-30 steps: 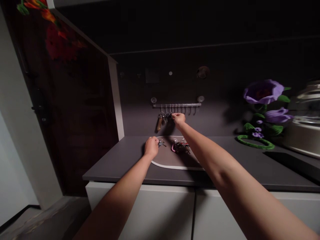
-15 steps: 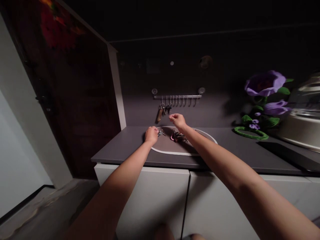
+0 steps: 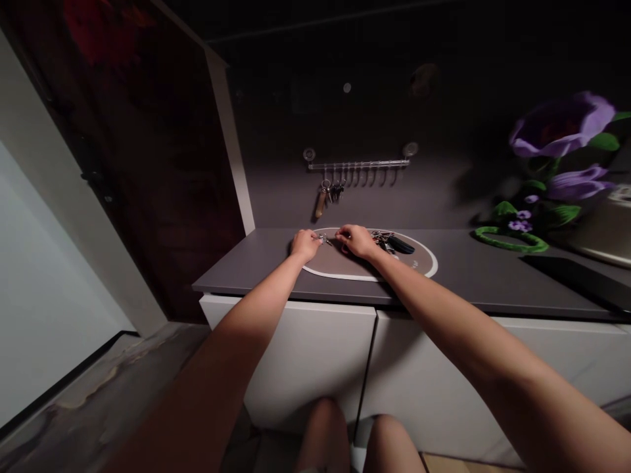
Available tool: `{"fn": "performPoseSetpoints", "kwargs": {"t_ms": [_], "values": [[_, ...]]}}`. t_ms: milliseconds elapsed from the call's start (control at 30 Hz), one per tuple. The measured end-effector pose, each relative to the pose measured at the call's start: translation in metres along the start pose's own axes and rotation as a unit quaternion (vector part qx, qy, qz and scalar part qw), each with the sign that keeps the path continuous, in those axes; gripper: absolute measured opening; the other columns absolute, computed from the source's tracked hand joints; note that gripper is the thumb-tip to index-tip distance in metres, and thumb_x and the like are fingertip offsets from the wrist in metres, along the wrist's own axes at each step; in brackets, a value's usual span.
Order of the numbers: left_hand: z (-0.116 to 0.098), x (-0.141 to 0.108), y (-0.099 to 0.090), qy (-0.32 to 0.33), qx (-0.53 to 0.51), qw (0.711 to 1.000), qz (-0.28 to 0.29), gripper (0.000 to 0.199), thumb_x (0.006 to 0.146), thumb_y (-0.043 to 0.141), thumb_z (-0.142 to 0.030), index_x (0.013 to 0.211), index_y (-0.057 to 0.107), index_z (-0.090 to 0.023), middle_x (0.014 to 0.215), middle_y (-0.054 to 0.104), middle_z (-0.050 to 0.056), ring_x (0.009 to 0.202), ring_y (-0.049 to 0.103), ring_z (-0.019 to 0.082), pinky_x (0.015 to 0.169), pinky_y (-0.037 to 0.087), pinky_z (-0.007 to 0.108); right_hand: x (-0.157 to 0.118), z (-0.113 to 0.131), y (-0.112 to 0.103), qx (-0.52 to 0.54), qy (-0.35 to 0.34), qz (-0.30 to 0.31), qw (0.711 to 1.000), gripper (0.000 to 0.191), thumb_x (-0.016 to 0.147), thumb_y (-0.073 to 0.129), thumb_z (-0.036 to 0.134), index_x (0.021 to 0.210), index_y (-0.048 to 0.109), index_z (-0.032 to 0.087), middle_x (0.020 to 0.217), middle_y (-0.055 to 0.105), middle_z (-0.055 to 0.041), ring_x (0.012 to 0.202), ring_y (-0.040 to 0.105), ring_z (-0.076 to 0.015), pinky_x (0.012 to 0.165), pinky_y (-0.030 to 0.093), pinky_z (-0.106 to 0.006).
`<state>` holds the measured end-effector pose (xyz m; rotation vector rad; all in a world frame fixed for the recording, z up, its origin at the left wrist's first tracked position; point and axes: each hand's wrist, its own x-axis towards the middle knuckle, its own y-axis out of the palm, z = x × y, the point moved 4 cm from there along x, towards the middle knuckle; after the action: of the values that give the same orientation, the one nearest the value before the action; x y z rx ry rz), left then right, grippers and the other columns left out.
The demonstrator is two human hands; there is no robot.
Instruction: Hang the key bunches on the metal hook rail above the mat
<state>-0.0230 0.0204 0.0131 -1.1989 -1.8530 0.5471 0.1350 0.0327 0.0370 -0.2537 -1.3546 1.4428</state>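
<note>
The left hand [image 3: 304, 244] pinches small keys [image 3: 324, 239] at the left end of the mat [image 3: 340, 264], the right hand [image 3: 357, 242] sits bunched near its middle, can't tell on what, and a slack pinch could drop those keys, or a low wrist drag the key pile [image 3: 382, 238] across its right half!

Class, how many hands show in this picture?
2: the left hand beside keys at the left end of the mat, the right hand beside a larger key pile.

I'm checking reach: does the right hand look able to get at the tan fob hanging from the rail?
Probably yes: the tan fob hangs up and left of the right hand, with nothing visibly between.
</note>
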Motion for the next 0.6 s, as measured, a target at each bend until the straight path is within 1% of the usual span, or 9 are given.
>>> {"fn": "performPoseSetpoints", "kwargs": {"t_ms": [133, 233, 367, 600], "values": [[-0.0013, -0.0001, 0.0012, 0.012, 0.024, 0.999, 0.019, 0.026, 0.070, 0.064, -0.034, 0.090, 0.069, -0.018, 0.097, 0.067, 0.009, 0.089, 0.060, 0.018, 0.077, 0.042, 0.026, 0.0017, 0.0011, 0.0058, -0.018, -0.006, 0.023, 1.000, 0.018, 0.081, 0.053, 0.024, 0.088, 0.067, 0.016, 0.067, 0.067, -0.0040, 0.066, 0.059, -0.0129, 0.065, 0.037, -0.020], [-0.0022, -0.0003, 0.0016, 0.020, 0.037, 0.999, 0.030, 0.024, 0.069, 0.065, -0.035, 0.086, 0.070, -0.019, 0.096, 0.068, 0.009, 0.090, 0.059, 0.019, 0.078, 0.042, 0.026, 0.0015, 0.0031, 0.0069, -0.030, 0.000, 0.033, 0.999, 0.019, 0.080, 0.053, 0.024, 0.090, 0.068, 0.016, 0.062, 0.066, -0.0040, 0.064, 0.058, -0.0137, 0.063, 0.036, -0.021], [-0.0013, -0.0001, 0.0019, 0.022, 0.038, 0.999, 0.032, 0.020, 0.071, 0.063, -0.033, 0.084, 0.071, -0.020, 0.093, 0.069, 0.009, 0.089, 0.060, 0.019, 0.077, 0.042, 0.027, 0.0000, 0.0059, 0.0061, -0.044, 0.014, 0.037, 0.998, 0.020, 0.080, 0.053, 0.024, 0.090, 0.069, 0.017, 0.064, 0.067, -0.0056, 0.065, 0.059, -0.0152, 0.064, 0.036, -0.021], [0.0021, 0.0013, 0.0046, 0.005, 0.011, 0.999, 0.029, 0.013, 0.071, 0.063, -0.028, 0.077, 0.071, -0.019, 0.087, 0.070, 0.009, 0.080, 0.061, 0.017, 0.073, 0.042, 0.025, 0.0012, 0.0046, 0.0088, -0.050, 0.014, 0.040, 0.998, 0.022, 0.080, 0.052, 0.025, 0.092, 0.069, 0.017, 0.067, 0.068, -0.0069, 0.067, 0.060, -0.0163, 0.064, 0.036, -0.022]]}}
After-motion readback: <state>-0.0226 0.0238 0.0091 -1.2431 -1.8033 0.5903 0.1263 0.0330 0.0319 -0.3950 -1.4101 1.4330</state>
